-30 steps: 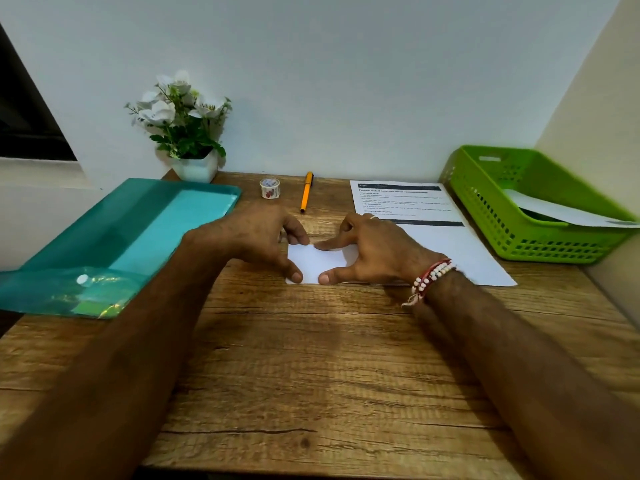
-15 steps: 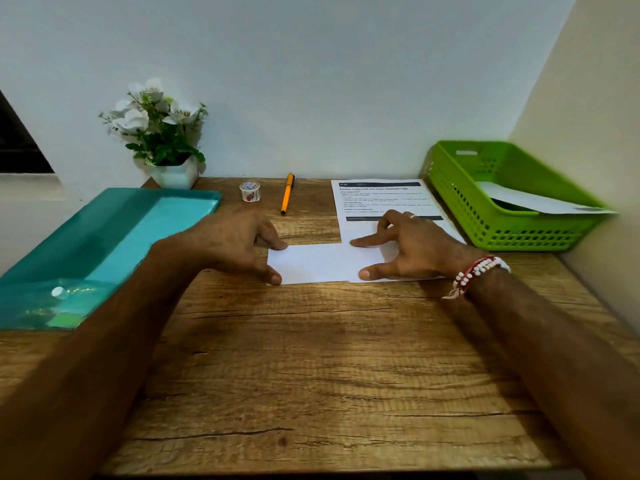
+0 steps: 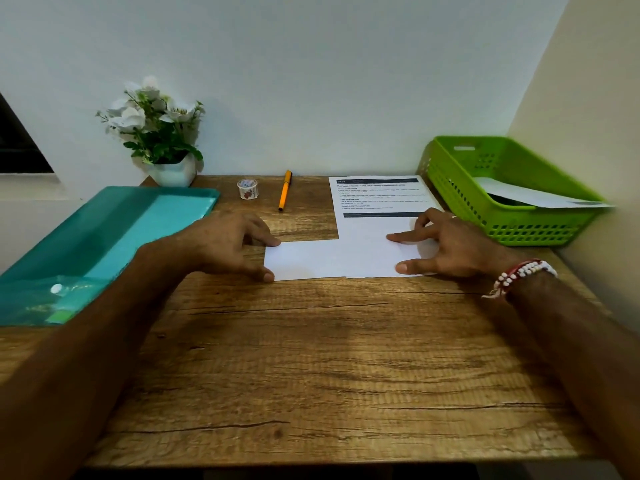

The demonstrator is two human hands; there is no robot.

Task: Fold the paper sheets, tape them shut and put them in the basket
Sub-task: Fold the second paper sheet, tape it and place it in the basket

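Note:
A folded white paper strip (image 3: 322,259) lies flat on the wooden desk (image 3: 311,358), and its right end overlaps a printed sheet (image 3: 377,199). My left hand (image 3: 228,245) presses the strip's left end with thumb and fingertips. At the right end, my right hand (image 3: 446,245) presses down with index finger and thumb spread. A small roll of tape (image 3: 247,188) stands at the back of the desk. The green basket (image 3: 450,188) sits at the back right with a folded paper (image 3: 530,197) resting in it.
An orange pen (image 3: 285,190) lies beside the tape roll. A teal plastic folder (image 3: 100,244) covers the desk's left side. A white pot of flowers (image 3: 162,140) stands at the back left against the wall. A side wall rises just right of the basket.
My hands have slid apart along the folded paper, the left toward its left end and the right toward its right end. More of the strip shows between them.

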